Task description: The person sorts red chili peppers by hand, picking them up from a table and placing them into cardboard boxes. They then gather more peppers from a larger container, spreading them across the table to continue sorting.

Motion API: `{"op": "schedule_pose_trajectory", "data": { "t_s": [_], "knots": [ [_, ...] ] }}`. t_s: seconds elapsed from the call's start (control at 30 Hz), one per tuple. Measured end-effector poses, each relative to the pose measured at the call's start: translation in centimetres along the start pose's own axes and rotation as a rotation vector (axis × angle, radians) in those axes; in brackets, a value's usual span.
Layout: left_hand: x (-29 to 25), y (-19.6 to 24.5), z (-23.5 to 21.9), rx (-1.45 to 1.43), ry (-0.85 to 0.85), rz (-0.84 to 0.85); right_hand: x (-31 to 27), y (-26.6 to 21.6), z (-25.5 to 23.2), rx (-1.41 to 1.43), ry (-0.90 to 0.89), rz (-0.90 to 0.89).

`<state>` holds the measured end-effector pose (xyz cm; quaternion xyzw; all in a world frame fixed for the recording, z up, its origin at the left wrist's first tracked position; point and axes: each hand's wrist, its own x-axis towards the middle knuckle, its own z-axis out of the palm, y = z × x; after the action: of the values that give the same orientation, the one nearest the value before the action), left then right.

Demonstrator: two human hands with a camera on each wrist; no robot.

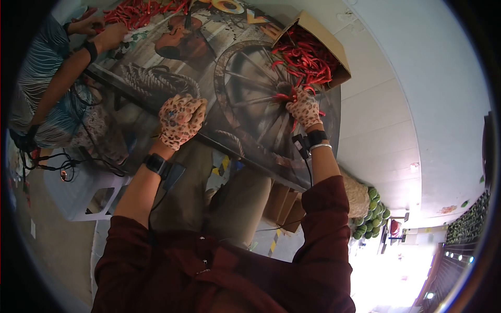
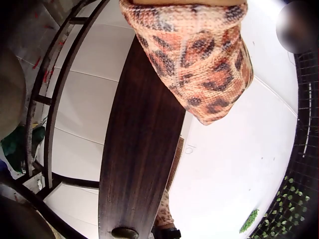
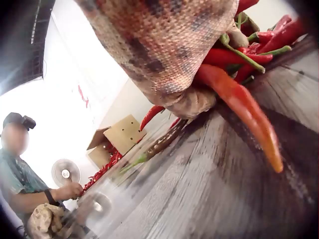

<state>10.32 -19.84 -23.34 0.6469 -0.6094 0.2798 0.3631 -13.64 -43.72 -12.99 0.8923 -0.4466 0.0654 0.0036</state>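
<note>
Both hands wear leopard-print knit gloves. My right hand [image 1: 304, 108] is over the printed wheel on the tabletop, below a spill of red chili peppers [image 1: 308, 62] from a cardboard box. In the right wrist view its curled fingers grip a red-orange chili pepper [image 3: 244, 112], whose tip sticks out past the glove. More red chilies lie close behind these fingers, and a dark, wrinkled chili [image 3: 164, 142] lies on the table beside them. My left hand [image 1: 181, 121] is curled into a fist above the near table edge, its palm hidden. The left wrist view shows only the glove's back.
The cardboard box [image 1: 326, 39] lies tipped at the table's right end, against the wall. Another person's hands [image 1: 107, 36] work at a chili pile [image 1: 133, 14] at the far left. A grey plastic stool [image 1: 78, 190] stands on the left; watermelons [image 1: 371, 216] are stacked at right.
</note>
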Motion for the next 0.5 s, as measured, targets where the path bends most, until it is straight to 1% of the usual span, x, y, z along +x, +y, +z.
{"op": "schedule_pose_trajectory", "data": {
  "t_s": [0.07,0.13,0.17,0.23,0.27,0.3,0.37,0.4,0.43,0.5],
  "knots": [
    [0.0,0.0,-0.1,-0.016,-0.008,-0.015,-0.1,0.5,0.3,0.034,0.038,0.001],
    [0.0,0.1,-0.1,-0.022,-0.014,-0.029,0.1,1.6,0.6,0.266,0.199,0.067],
    [0.0,0.2,-0.1,-0.031,-0.017,-0.048,0.3,2.1,0.4,0.27,0.199,0.072],
    [0.1,0.4,-0.6,-0.038,-0.032,-0.039,0.9,3.5,-0.2,0.454,0.273,0.174],
    [0.3,0.5,-0.7,-0.044,-0.042,-0.036,1.2,4.2,-0.6,0.438,0.292,0.141],
    [0.3,0.6,-0.6,-0.05,-0.045,-0.027,1.3,4.8,-0.8,0.439,0.296,0.152],
    [0.1,0.5,-0.5,-0.088,-0.155,-0.134,0.9,5.5,-1.2,0.582,0.277,0.212],
    [-0.1,0.4,-0.3,-0.104,-0.164,-0.158,0.5,5.6,-1.4,0.664,0.248,0.239],
    [-0.2,0.4,-0.1,-0.107,-0.167,-0.154,0.1,5.6,-1.6,0.665,0.25,0.245],
    [-0.4,0.4,0.0,-0.07,-0.17,-0.167,-1.0,5.4,-2.1,0.983,0.324,0.21]
  ]
}}
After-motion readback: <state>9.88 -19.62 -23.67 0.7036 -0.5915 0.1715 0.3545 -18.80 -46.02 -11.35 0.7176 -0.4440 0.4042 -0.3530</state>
